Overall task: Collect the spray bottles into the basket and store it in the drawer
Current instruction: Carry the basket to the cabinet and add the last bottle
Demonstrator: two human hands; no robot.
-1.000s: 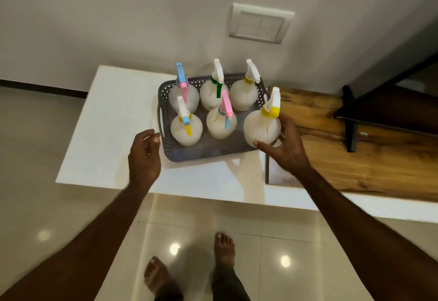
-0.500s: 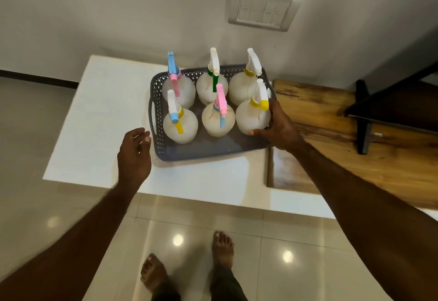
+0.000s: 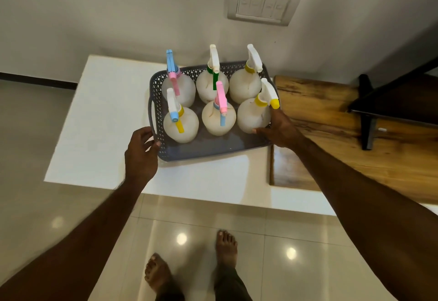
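The basket (image 3: 208, 146), a grey perforated tray with a slot handle on its left wall, rests on the white bench (image 3: 106, 120) near the wall. All six spray bottles (image 3: 218, 120) stand upright inside it in two rows of three; no bottle is visible outside it, so the collecting stage appears complete. The left hand (image 3: 142, 151) is at the basket's near-left corner, its grip loosely curled and part-spread, fingertips touching or just beside the wall below the slot handle; it has not closed on the handle. The right hand (image 3: 280, 130) is at the basket's right side, its grip spread around the front-right bottle (image 3: 252, 117), thumb under the bottle's lower side; whether it presses the bottle or merely steadies it cannot be told. Remaining work, as judged from this view: secure both sides of the basket, lift it clear of the bench, and store it in the drawer. No drawer is visible in this view. A wooden surface (image 3: 355, 134) adjoins the bench on the right.
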